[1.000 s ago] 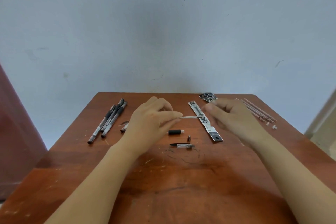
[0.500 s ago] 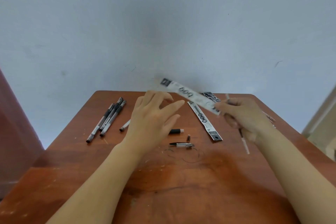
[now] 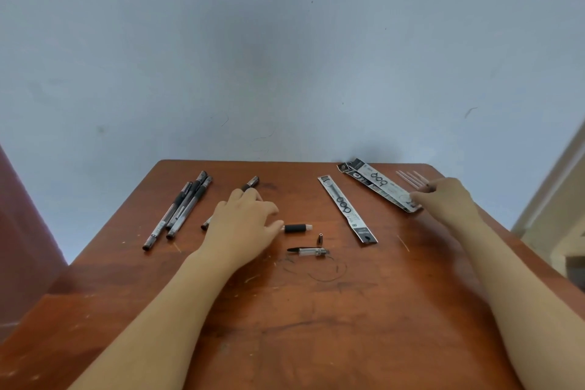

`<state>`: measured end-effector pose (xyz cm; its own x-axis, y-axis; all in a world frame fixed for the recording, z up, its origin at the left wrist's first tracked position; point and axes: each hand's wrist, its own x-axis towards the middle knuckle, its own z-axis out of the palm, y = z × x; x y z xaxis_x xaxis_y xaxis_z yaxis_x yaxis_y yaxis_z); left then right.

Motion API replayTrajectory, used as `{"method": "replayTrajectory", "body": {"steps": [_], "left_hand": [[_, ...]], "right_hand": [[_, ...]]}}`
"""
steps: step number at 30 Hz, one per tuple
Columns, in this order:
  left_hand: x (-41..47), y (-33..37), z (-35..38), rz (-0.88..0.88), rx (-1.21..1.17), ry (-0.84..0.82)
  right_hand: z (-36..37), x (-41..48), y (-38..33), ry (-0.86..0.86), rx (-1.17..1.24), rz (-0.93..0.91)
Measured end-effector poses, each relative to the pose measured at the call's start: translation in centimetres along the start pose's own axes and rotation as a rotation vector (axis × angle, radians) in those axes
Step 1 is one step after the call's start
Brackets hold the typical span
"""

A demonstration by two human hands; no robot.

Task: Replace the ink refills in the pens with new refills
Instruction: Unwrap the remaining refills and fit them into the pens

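- Saw left grip (image 3: pixel 243 225) palm-down over a lone pen (image 3: pixel 252 182) on the counter (image 3: pixel 316 326), with fingers bent across the barrel and thumb tip just beside a black sleeve (image 3: pixel 296 228). Couldn't tell whether clenched on the pen or released.
- Saw right grip (image 3: pixel 443 199) at far right, blurred, touching near end of a refill packet (image 3: pixel 380 187). Couldn't tell whether pinching it.
- Found loose refills (image 3: pixel 411 177) just beyond that grip, fanned at counter's far-right corner.
- Found second refill packet (image 3: pixel 346 209) flat between both grips.
- Noted metal tip (image 3: pixel 320 238) and clear cap (image 3: pixel 308 251) near the sleeve.
- Counted three pens (image 3: pixel 183 206) bunched far left, touching one another, angled toward the far edge.
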<state>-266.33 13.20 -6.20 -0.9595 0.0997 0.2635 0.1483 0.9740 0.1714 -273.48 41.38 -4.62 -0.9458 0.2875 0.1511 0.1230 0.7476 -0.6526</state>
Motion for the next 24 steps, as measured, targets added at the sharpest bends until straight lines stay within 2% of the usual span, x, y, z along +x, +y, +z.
{"method": "replayTrajectory", "body": {"steps": [4, 10, 13, 16, 19, 21, 24], "left_hand": [[0.1, -0.1, 0.1, 0.011, -0.012, -0.041], [0.1, -0.1, 0.0, 0.056, -0.043, -0.066], [0.2, -0.1, 0.1, 0.07, -0.041, -0.048], [0.2, 0.2, 0.0, 0.063, -0.078, 0.084], [0.0, 0.7, -0.5, 0.083, -0.228, 0.244], [-0.1, 1.0, -0.6, 0.118, -0.299, 0.288], [-0.1, 1.1, -0.5, 0.129, -0.349, 0.311]], "right_hand": [[-0.2, -0.4, -0.5, 0.095, -0.132, -0.051], [-0.3, -2.8, -3.4, 0.262, 0.101, -0.354], [-0.2, -3.8, -4.2, 0.282, 0.247, -0.403], [-0.2, -4.4, -4.8, 0.172, 0.652, -0.294], [-0.3, -4.8, -5.2, -0.03, 1.006, -0.222], [-0.3, -5.0, -5.5, -0.145, 1.159, -0.197], [-0.3, -5.3, -5.8, -0.237, 1.256, -0.172]]}}
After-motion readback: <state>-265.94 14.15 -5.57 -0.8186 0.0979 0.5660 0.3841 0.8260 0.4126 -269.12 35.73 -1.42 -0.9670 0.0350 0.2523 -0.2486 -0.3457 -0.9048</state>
